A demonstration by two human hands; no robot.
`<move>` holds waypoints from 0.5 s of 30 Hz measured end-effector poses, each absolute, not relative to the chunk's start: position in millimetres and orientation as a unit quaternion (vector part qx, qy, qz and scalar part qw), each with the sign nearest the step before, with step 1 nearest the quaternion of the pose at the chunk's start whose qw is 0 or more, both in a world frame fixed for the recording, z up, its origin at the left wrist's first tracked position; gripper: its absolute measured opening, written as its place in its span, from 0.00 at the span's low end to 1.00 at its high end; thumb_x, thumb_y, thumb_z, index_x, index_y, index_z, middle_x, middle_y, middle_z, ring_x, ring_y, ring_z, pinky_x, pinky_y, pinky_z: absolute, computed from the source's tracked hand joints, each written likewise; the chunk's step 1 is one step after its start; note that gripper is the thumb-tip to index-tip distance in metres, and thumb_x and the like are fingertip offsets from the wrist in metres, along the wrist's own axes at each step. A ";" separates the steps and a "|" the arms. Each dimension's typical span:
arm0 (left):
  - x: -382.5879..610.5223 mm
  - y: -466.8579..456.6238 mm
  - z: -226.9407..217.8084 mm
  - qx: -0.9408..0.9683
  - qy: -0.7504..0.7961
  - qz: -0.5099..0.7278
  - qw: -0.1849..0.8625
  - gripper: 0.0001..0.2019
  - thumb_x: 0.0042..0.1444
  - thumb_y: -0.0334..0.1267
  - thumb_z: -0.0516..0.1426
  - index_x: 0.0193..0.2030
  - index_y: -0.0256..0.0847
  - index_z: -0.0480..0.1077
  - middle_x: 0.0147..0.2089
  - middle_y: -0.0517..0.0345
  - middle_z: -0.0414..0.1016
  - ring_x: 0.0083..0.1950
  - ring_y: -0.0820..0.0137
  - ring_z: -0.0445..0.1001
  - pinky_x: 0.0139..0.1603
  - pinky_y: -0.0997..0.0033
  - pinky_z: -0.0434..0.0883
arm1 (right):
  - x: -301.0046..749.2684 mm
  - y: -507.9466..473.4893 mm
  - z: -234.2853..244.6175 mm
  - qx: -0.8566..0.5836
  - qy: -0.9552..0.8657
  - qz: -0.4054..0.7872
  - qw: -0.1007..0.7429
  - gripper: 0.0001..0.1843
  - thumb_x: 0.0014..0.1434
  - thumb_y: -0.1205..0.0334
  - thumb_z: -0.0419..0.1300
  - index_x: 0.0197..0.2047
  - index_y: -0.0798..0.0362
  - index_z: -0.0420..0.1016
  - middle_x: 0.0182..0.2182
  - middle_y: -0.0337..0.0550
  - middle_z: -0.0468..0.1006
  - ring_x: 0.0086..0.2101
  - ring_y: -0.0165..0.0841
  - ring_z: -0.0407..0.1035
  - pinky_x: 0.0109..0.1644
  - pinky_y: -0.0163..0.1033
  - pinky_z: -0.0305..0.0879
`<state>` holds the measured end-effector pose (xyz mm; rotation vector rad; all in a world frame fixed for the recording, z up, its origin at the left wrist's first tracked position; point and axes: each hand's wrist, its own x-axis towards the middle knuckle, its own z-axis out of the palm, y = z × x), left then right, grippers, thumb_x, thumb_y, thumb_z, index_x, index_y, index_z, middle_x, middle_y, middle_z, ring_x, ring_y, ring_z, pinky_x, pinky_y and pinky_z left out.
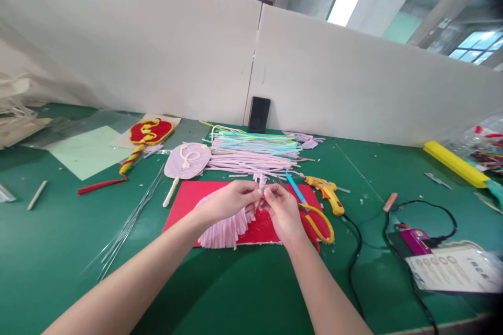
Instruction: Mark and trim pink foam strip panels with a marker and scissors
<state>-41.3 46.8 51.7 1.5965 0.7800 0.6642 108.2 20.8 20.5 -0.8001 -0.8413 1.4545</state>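
My left hand and my right hand meet over a red board, the fingertips of both pinched together. Whatever is between them is too small and hidden to make out. Under and beside my left hand lies a fan-shaped spread of pale pink fuzzy strips, partly covered by the hand. A short pink piece shows just beyond my fingertips. Close to my right hand are yellow-handled scissors and a light-blue pen-like stick, both resting on the board.
Bundles of pink and mint pipe cleaners lie behind the board. A yellow glue gun with a black cord sits to the right. Leftward are a pink fan, thin wires and a red-yellow fan. A phone leans on the partition.
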 end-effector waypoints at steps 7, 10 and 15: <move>-42.8 43.0 61.9 0.654 0.297 0.274 0.639 0.22 0.58 0.57 0.53 0.24 0.40 0.61 0.21 0.66 0.61 0.24 0.75 0.65 0.28 0.72 0.58 | 109.0 22.2 15.2 -0.320 -0.340 0.652 0.598 0.16 0.44 0.52 0.74 0.28 0.52 0.75 0.24 0.36 0.78 0.26 0.30 0.73 0.32 0.37 0.73; -42.6 40.8 64.7 0.653 0.298 0.271 0.641 0.23 0.58 0.58 0.53 0.24 0.40 0.61 0.20 0.65 0.61 0.24 0.74 0.64 0.28 0.72 0.57 | 109.0 22.9 14.1 -0.317 -0.330 0.648 0.609 0.16 0.42 0.53 0.75 0.27 0.52 0.75 0.24 0.36 0.78 0.26 0.30 0.73 0.34 0.37 0.74; -42.2 41.3 62.1 0.660 0.297 0.277 0.632 0.23 0.58 0.57 0.53 0.23 0.40 0.61 0.21 0.64 0.62 0.24 0.74 0.65 0.28 0.72 0.58 | 108.0 22.5 18.2 -0.328 -0.314 0.643 0.617 0.17 0.39 0.53 0.76 0.26 0.53 0.76 0.22 0.36 0.78 0.24 0.27 0.72 0.31 0.33 0.72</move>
